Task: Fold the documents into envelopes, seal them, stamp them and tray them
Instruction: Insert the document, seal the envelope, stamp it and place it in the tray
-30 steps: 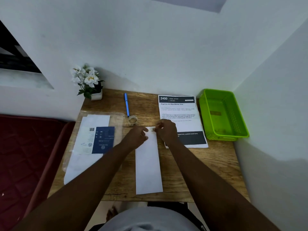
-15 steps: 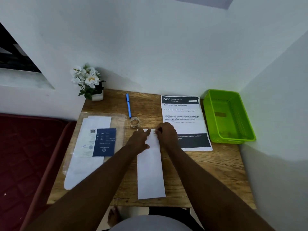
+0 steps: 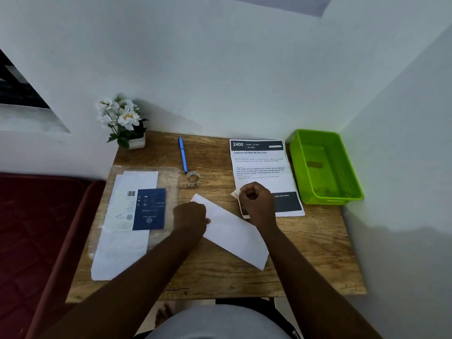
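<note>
Lying diagonally on the surface [image 3: 305, 253], the white envelope [image 3: 232, 231] runs its long axis from far-left to near-right. The left hand [image 3: 190, 216] rests on its far-left end, fingers curled; whether they grip is unclear. The right hand [image 3: 256, 201], just right of that end, pinches a small stamp-like slip [image 3: 236, 193]. The green tray [image 3: 325, 167] lies far-right, nearer the right hand.

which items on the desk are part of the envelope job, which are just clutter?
In the job:
- white envelope, under the left hand
- small stamp-like slip, pinched in the right hand
- green tray
- envelope pack in its clear sleeve
- tape roll

Lying about:
- blue pen
- flower pot
- printed sheet
</note>
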